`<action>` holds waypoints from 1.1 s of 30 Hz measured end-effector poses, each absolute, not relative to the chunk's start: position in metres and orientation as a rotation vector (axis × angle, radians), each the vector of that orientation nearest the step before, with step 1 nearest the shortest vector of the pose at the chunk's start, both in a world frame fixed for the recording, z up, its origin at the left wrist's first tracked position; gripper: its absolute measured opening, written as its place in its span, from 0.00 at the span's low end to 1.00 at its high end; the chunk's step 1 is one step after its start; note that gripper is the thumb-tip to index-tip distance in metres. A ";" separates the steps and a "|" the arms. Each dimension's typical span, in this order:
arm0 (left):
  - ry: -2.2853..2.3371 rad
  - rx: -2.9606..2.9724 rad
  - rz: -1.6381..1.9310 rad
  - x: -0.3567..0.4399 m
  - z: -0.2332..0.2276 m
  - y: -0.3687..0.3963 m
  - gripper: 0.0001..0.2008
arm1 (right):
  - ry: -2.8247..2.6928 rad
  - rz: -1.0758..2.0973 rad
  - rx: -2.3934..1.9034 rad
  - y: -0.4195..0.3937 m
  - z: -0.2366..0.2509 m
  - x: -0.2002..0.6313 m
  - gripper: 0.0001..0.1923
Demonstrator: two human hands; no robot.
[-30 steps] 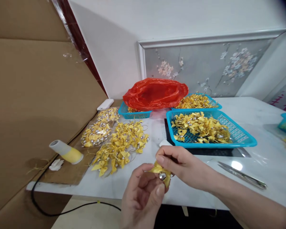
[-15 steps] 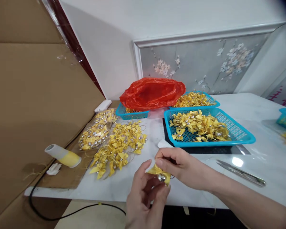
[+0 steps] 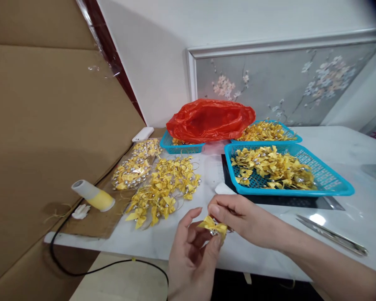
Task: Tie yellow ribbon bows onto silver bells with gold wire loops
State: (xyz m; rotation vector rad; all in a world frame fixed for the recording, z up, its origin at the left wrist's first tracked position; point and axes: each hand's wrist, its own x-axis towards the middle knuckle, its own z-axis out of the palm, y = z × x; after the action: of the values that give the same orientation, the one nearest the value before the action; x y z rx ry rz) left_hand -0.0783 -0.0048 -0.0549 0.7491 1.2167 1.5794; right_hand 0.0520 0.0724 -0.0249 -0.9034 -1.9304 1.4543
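Note:
A small yellow ribbon bow [image 3: 213, 226] with a silver bell under it is pinched between both my hands, just above the table's near edge. My left hand [image 3: 192, 259] grips it from below with thumb and fingers. My right hand [image 3: 242, 219] holds its top from the right. To the left on the white table [image 3: 181, 240] lies a loose pile of yellow bows with bells [image 3: 164, 190]. Beyond my hands a blue mesh basket [image 3: 329, 179] holds several more bows.
A red plastic bag [image 3: 211, 120] covers a second blue basket [image 3: 184, 147] at the back; a third [image 3: 266, 131] is full of bows. A yellow thread spool [image 3: 94, 195] and a bagged batch of bows [image 3: 134, 167] lie on cardboard at left. Metal scissors [image 3: 332, 240] lie at right. A black cable [image 3: 81, 267] hangs below the table.
My left thumb has shifted up against the bow, which now hides most of the bell. The head camera has swung slightly, shifting the scene to the right.

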 end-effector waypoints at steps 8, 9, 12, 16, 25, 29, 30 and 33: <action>1.219 0.719 1.576 -0.085 -0.057 -0.004 0.23 | -1.957 1.488 -0.893 0.074 -0.027 0.049 0.12; 1.201 0.712 1.575 -0.086 -0.057 -0.005 0.24 | -1.955 1.489 -0.893 0.074 -0.027 0.048 0.11; 1.145 0.669 1.573 -0.087 -0.057 -0.006 0.27 | -1.948 1.486 -0.894 0.077 -0.028 0.045 0.10; 1.105 0.630 1.571 -0.088 -0.059 -0.008 0.30 | -1.934 1.512 -0.894 0.080 -0.031 0.043 0.10; 1.159 0.676 1.588 -0.093 -0.066 -0.008 0.24 | -1.805 1.564 -0.910 0.082 -0.030 0.040 0.11; 1.145 0.700 1.596 -0.098 -0.068 -0.010 0.22 | -1.700 1.592 -0.949 0.085 -0.025 0.035 0.15; 1.142 0.699 1.599 -0.100 -0.068 -0.010 0.22 | -1.689 1.590 -0.960 0.086 -0.023 0.034 0.15; 1.157 0.689 1.613 -0.105 -0.068 -0.012 0.23 | -1.731 1.583 -0.988 0.086 -0.021 0.031 0.15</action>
State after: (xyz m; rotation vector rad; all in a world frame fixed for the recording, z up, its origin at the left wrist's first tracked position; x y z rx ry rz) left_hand -0.1053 -0.0123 -0.0683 0.6894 1.1567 1.6132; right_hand 0.0312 0.0857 -0.0207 -0.9882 -1.7306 1.5832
